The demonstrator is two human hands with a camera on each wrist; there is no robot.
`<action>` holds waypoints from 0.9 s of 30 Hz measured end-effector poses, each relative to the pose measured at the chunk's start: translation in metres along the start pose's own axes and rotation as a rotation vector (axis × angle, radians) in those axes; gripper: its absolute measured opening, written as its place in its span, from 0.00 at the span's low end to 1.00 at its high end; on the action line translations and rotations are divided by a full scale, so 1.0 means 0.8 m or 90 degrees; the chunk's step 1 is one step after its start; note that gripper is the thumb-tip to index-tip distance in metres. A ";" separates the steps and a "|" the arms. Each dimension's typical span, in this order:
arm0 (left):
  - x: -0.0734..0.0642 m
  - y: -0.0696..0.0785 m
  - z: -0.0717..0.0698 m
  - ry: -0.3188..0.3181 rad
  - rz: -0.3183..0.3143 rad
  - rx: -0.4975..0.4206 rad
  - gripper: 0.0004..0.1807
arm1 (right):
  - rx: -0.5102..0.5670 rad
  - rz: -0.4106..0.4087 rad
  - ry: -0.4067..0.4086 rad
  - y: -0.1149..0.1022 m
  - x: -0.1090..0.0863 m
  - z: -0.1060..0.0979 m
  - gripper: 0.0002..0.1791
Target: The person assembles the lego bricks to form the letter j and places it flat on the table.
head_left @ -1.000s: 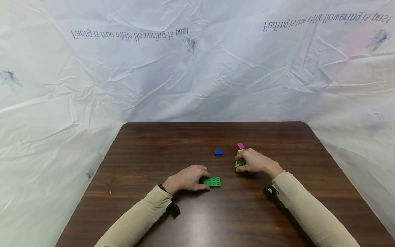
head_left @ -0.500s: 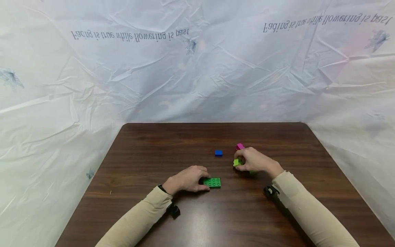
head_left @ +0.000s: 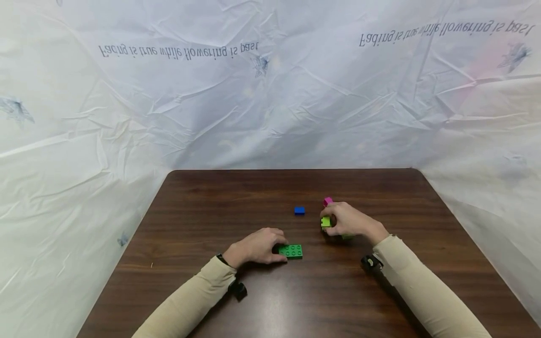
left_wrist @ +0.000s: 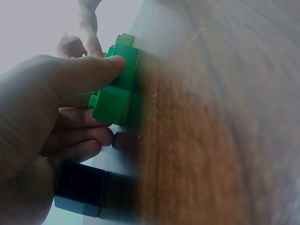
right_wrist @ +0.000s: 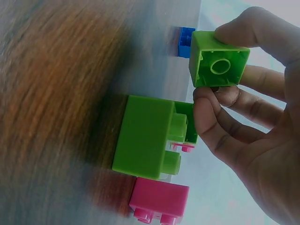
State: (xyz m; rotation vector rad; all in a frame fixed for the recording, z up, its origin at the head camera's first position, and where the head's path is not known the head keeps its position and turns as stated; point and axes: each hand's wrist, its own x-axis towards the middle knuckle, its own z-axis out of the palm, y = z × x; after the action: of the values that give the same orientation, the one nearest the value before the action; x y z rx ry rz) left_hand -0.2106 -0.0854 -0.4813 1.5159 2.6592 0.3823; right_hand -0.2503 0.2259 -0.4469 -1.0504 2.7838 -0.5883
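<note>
Soft glare on brown tabletop (head_left: 296,293)

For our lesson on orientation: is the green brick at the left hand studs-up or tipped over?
Studs-up: the head view shows round studs on top of the green brick, which the left hand holds.

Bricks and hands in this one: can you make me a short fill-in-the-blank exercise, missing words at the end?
1. The long brick held by the left hand is coloured ____.
2. The hollow underside of the small lime brick in the right hand shows plainly in the ____ view.
3. In the head view, the blue brick lies to the ____ of the pink brick.

Missing words: green; right wrist; left.
</note>
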 end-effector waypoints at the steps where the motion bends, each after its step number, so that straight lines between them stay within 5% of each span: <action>1: 0.000 0.000 0.000 -0.001 0.000 -0.001 0.21 | 0.001 -0.002 0.002 0.001 0.000 0.001 0.18; 27: 0.001 0.000 0.000 0.010 0.006 0.004 0.20 | 0.062 0.002 0.016 0.002 -0.005 0.004 0.15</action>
State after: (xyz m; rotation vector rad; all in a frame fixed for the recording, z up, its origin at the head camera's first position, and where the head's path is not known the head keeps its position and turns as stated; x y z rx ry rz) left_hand -0.2109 -0.0851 -0.4809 1.5348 2.6678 0.3883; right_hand -0.2479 0.2287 -0.4504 -1.0250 2.7467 -0.7329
